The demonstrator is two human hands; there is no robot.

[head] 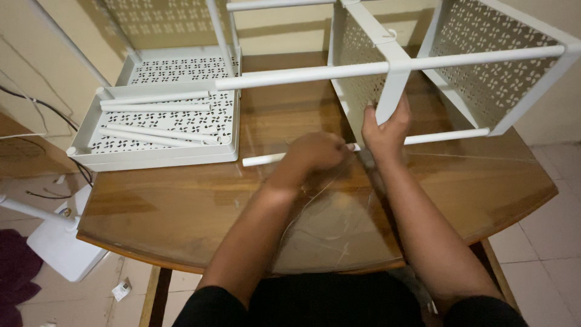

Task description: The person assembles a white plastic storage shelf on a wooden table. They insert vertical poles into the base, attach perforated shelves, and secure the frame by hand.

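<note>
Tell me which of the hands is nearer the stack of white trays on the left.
Left. The left hand grips a white tube just right of the stacked trays. The right hand is farther right, holding the rack's upright panel.

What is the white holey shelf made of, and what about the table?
White shelf: probably painted metal; thin, matte, evenly punched holes, though plastic is possible. Table: wood, brown with grain, apparently under a glass sheet; it shines and shows scratches.

white tube [266, 159] lying level on the glass-topped table, white perforated shelf frame [387, 91] standing on its side
</note>
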